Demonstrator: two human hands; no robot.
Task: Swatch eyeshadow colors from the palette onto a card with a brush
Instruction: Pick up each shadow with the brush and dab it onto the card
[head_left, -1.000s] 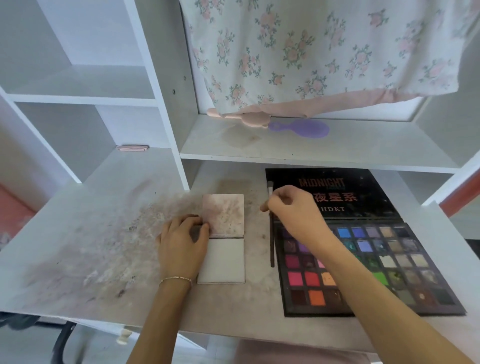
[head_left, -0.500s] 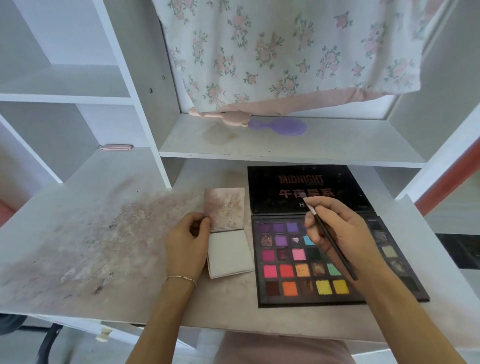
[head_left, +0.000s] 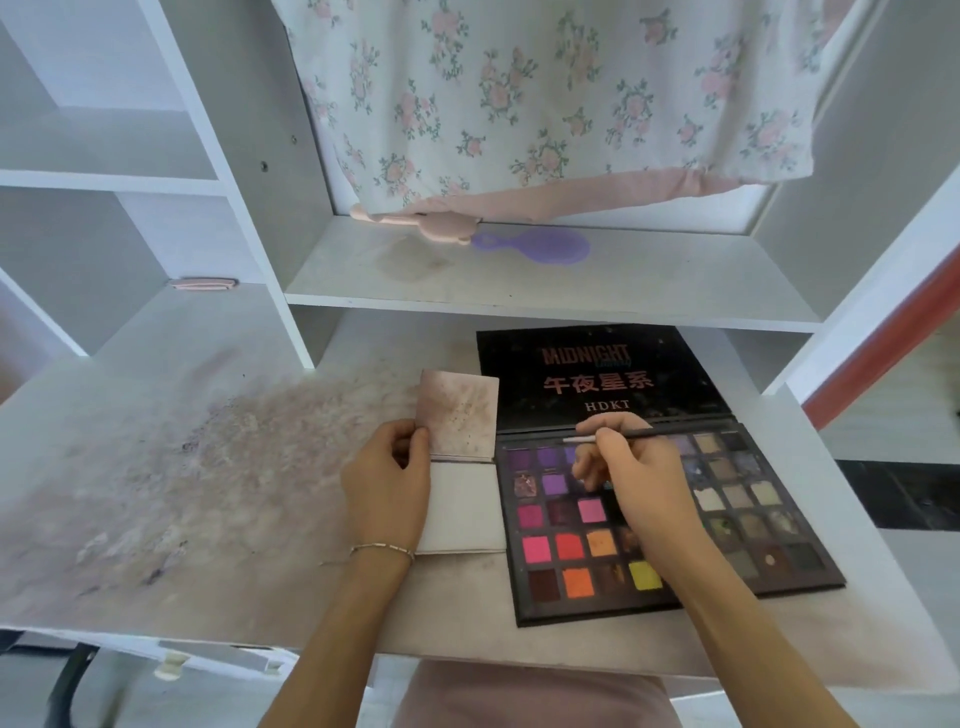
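The card lay on the worktop just left of the open palette, touching or nearly touching its edge. It looked folded or hinged: the far half was already clouded with dusty pink and brownish smears, the near half was pale and apparently unmarked. So I judged some swatching done and plenty left, with most of the pans yet to be shown on the card.

The left hand gripped the card's left edge near the fold, thumb and fingers curled on it, holding it steady. The right hand hovered over the purple and blue pans in the palette's upper rows, fingers pinched round the brush, which lay almost level across the top of the hand. Which end carried the bristles I could not tell, nor whether it touched any pan; it seemed to be between loading and stroking.

On the palette's black lid I read "MIDNIGHT", a line of Chinese characters, 午夜星系, and "HDKT" below.
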